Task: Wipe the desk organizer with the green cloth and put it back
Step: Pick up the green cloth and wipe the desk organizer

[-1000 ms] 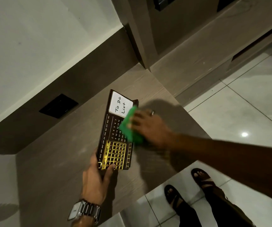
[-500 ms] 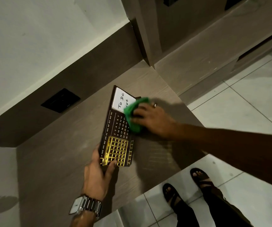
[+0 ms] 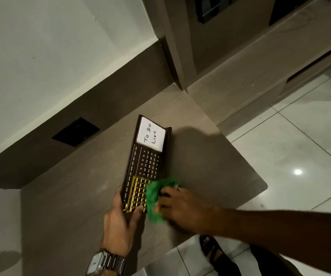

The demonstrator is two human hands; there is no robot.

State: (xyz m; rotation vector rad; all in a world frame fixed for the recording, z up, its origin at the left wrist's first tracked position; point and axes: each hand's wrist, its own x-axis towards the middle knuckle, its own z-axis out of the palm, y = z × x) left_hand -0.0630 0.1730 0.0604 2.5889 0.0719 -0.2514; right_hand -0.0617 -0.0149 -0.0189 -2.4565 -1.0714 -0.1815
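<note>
The desk organizer (image 3: 146,158) is a dark brown oblong piece with a white "To Do List" pad at its far end, a printed calendar in the middle and a gold grid at the near end. It lies on the grey-brown wooden desk (image 3: 61,196). My left hand (image 3: 121,222), with a metal watch on the wrist, grips its near end, thumb on the gold grid. My right hand (image 3: 180,206) presses the bunched green cloth (image 3: 156,196) against the organizer's near right side, over part of the gold grid.
The desk's right edge drops to a white tiled floor (image 3: 280,156), where my sandalled foot (image 3: 210,248) shows. A black wall socket (image 3: 75,131) sits in the brown back panel to the left. A tall cabinet (image 3: 200,46) stands behind the desk's far corner.
My right hand has slid the green cloth from the far end, by the white pad, down along the organizer to its near end. My left hand keeps its grip.
</note>
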